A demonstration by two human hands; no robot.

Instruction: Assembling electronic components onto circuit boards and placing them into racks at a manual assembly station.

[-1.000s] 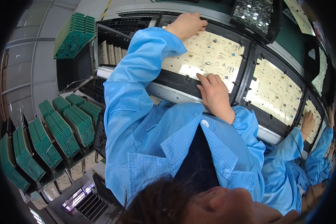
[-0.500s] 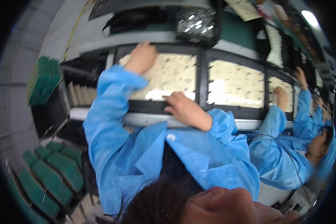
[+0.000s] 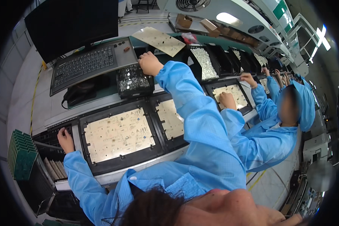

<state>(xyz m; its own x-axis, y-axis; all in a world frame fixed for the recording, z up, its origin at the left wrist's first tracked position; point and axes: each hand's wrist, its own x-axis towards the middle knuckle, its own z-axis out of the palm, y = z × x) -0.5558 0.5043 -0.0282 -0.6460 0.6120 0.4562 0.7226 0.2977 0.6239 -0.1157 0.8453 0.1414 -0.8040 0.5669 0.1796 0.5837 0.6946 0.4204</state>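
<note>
My right hand (image 3: 150, 63) reaches far across the bench, closed, at the back right corner of a black bin (image 3: 135, 91) of small shiny parts; whether its fingers hold anything is hidden. Out at the left, my left hand (image 3: 66, 141) hangs over the end of the line beside a black frame, its fingers loosely bent and apart, with nothing seen in them. Between my arms lies a cream circuit board (image 3: 118, 133) in that black frame (image 3: 92, 168), with a few small parts on it. A second cream board (image 3: 168, 120) sits in the adjoining frame, partly covered by my right sleeve.
A monitor (image 3: 73, 28) and keyboard (image 3: 83, 66) stand at the back left. Green boards (image 3: 22, 154) are stacked at far left, above a black rack. A loose cream sheet (image 3: 158, 40) lies behind my right hand. A co-worker's hand (image 3: 227, 101) works to the right, near bins of white parts (image 3: 204, 63).
Both hands have left the board: my right reached forward to the parts bin, my left moved out to the left end. My view has shifted, bringing the monitor and keyboard into sight.
</note>
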